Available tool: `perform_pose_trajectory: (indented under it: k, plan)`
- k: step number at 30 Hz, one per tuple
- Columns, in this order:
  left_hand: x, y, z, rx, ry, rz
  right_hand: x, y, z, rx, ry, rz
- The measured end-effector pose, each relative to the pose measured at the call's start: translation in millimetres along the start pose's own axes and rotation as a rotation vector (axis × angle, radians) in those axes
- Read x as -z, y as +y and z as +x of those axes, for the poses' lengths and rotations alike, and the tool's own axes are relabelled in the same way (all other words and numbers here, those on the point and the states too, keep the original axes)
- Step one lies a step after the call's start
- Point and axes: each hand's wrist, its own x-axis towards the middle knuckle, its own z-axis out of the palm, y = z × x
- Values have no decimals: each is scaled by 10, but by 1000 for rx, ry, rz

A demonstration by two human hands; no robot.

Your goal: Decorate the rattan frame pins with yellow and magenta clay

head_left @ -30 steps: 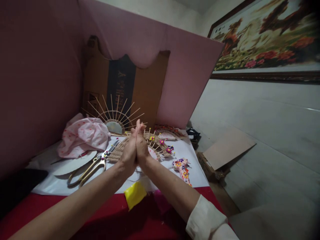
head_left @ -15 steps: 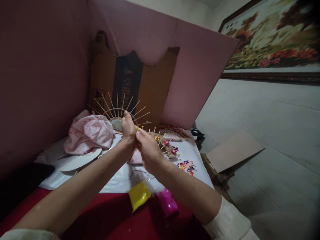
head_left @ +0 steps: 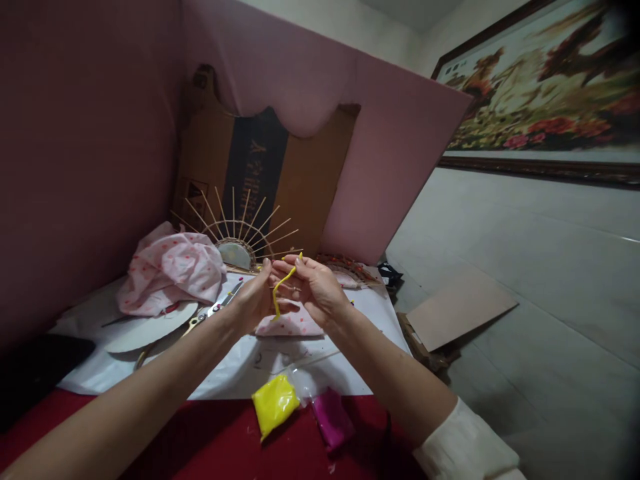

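Note:
My left hand [head_left: 255, 300] and my right hand [head_left: 313, 288] are raised together over the table, and both pinch a thin rolled yellow clay strand [head_left: 279, 285]. The strand hangs in a curve between the fingers, its top end at my right fingertips. Below the hands lies a pink dotted piece [head_left: 290, 325] on the white paper sheet [head_left: 240, 363]. A yellow clay bag [head_left: 274, 403] and a pink clay bag [head_left: 333, 419] lie near me on the red cloth [head_left: 200, 440].
A sunburst frame of sticks [head_left: 239, 233] leans on a cardboard box [head_left: 260, 177] at the back. Pink spotted cloth [head_left: 173, 270], a white disc [head_left: 150, 327] and scissors [head_left: 200, 319] lie at the left. A woven piece [head_left: 350, 267] sits right, where the table edge drops to the floor.
My palms were pressed together a second ago; they have since come apart, and the thin yellow clay strand now hangs between the fingers of both hands.

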Motion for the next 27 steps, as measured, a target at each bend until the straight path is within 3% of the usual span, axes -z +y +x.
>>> perform_pose_trajectory:
  k: [4, 8, 15, 27]
  plan:
    - [50, -78, -46, 101, 11, 107, 190, 19, 91, 94, 30, -103]
    - [47, -95, -15, -29, 80, 352, 395, 53, 180, 105, 41, -198]
    - [81, -16, 161, -235, 224, 598, 725, 64, 485, 285, 68, -498]
    - [336, -56, 618, -477, 280, 1076, 1004, 154, 926, 450, 114, -931]
